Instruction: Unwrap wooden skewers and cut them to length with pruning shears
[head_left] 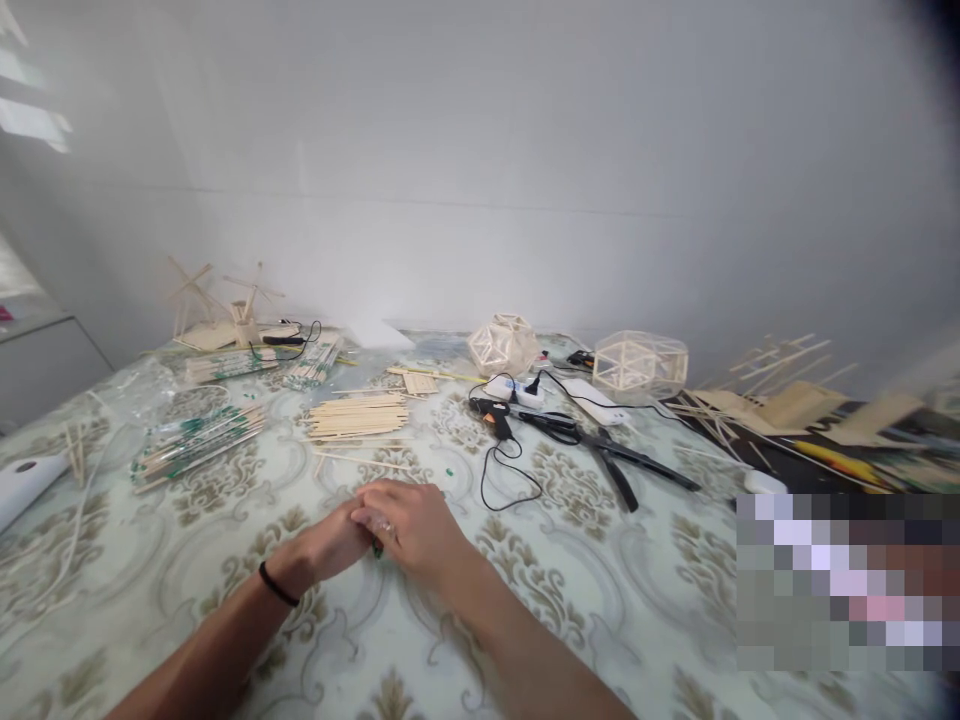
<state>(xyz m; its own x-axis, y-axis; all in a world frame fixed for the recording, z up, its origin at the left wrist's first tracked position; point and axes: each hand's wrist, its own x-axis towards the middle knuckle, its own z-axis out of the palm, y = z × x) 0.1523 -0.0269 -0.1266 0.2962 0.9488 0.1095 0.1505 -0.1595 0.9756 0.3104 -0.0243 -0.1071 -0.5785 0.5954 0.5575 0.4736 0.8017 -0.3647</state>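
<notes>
My left hand (341, 540), with a black band on its wrist, meets my right hand (416, 520) over the near middle of the table. My right hand is cupped over the left one, and the fingers of both are folded together. A crumpled clear plastic wrapper (383, 526) shows between them, with a bit of green at its lower edge. Most of it is hidden by my hands. Just beyond lies a neat pile of bare wooden sticks (358, 416), with a few loose sticks (367, 459) in front. A small green scrap (449, 471) rests on the tablecloth (577, 590).
Wrapped chopstick bundles (202, 442) lie at the left. A black glue gun (493, 418) with a trailing cord, a power strip (517, 391) and a black long-handled tool (630, 455) are at centre right. Stick-built frames (504, 345) stand at the back. A blurred-out patch (847, 580) covers the lower right.
</notes>
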